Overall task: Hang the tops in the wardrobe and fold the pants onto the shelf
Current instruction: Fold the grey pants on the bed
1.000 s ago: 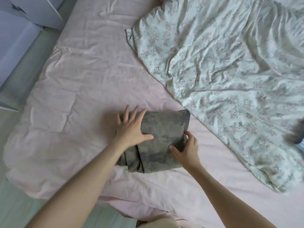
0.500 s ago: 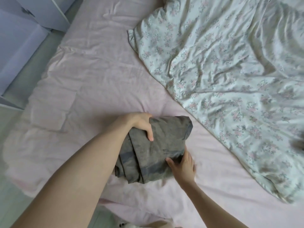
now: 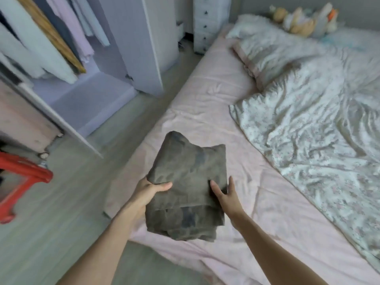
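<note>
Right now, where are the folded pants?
Head view, lower centre: the folded pants are held between the left hand and right hand, above the pink bed edge, wardrobe to the left.

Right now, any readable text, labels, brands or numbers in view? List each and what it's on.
None readable.
Folded grey pants, held by the left hand and right hand: no visible tag or print.
Hanging clothes in the wardrobe: too blurred to show any label.
</note>
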Action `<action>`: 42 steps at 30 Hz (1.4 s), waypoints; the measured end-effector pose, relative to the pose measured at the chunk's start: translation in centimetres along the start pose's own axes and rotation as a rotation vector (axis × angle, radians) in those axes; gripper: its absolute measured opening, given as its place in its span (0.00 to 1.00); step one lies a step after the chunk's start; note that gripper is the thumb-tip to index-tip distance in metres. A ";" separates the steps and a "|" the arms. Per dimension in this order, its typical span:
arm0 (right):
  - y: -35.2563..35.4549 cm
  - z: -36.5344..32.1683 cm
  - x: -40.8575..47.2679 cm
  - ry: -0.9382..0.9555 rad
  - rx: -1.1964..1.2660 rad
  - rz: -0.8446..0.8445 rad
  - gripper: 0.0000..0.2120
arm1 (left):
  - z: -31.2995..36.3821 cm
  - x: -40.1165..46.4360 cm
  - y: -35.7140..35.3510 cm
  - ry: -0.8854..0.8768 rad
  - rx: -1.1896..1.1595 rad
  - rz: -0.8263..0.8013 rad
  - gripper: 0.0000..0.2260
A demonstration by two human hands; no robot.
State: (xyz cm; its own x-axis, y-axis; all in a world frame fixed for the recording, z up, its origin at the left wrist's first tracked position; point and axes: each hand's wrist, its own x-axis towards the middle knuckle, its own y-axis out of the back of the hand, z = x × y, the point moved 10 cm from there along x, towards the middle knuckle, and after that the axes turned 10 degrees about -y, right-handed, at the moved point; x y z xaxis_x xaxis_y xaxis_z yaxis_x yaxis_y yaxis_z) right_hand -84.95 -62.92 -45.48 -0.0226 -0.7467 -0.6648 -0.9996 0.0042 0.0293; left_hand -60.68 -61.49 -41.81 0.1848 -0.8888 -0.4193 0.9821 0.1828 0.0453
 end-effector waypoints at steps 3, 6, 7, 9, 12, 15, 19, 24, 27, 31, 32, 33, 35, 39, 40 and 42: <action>-10.3 -2.4 -2.5 -0.102 0.138 -0.226 0.21 | 3.4 -2.3 9.7 -0.003 -0.118 0.094 0.20; -21.0 -6.2 -5.3 -0.113 0.116 -0.370 0.22 | 6.6 -4.0 19.9 -0.012 -0.216 0.165 0.25; -22.8 -7.2 -5.7 -0.103 0.104 -0.380 0.23 | 7.3 -4.1 21.6 -0.013 -0.235 0.163 0.25; -28.2 -10.6 -6.3 -0.062 0.067 -0.416 0.23 | 9.1 -4.0 26.5 -0.001 -0.291 0.183 0.22; -34.0 -15.5 -6.2 0.007 0.067 -0.444 0.21 | 11.7 -2.9 31.5 0.018 -0.347 0.194 0.19; -39.1 -20.7 -5.6 0.071 0.097 -0.470 0.20 | 15.7 -1.1 35.3 -0.025 -0.408 0.214 0.18; -45.2 -28.4 -5.1 0.165 0.120 -0.518 0.18 | 23.8 1.8 39.8 -0.139 -0.364 0.197 0.23; -50.9 -37.5 -4.5 0.297 0.204 -0.546 0.18 | 34.5 6.5 44.9 -0.342 -0.274 0.161 0.29; -53.4 -41.7 -2.8 0.368 0.282 -0.528 0.19 | 39.4 10.2 47.4 -0.456 -0.211 0.142 0.24; -55.1 -45.6 -0.8 0.420 0.355 -0.440 0.20 | 43.9 14.5 49.2 -0.585 -0.194 0.184 0.22; -55.3 -46.6 -0.5 0.431 0.374 -0.417 0.19 | 45.1 15.3 49.4 -0.619 -0.186 0.194 0.23; -55.6 -47.4 0.0 0.440 0.396 -0.395 0.20 | 46.2 16.2 49.6 -0.650 -0.173 0.191 0.23; -55.7 -49.8 1.2 0.467 0.441 -0.358 0.19 | 49.0 18.4 49.8 -0.706 -0.142 0.197 0.22; -54.5 -55.0 4.1 0.509 0.473 -0.271 0.17 | 53.6 23.5 48.9 -0.777 -0.151 0.228 0.21; -54.2 -56.4 5.0 0.518 0.478 -0.256 0.16 | 54.4 24.8 48.5 -0.788 -0.158 0.237 0.21; -54.0 -59.6 7.0 0.551 0.461 -0.234 0.15 | 55.7 27.9 48.2 -0.810 -0.171 0.265 0.22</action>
State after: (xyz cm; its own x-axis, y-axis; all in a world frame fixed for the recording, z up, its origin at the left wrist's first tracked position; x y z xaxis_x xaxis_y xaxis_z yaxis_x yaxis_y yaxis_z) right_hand -30.04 -108.06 -7.25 0.0827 -0.9864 -0.1420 -0.8868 -0.0079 -0.4621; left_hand -6.19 -100.90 -0.85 0.4395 -0.8215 0.3633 0.8961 0.4289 -0.1142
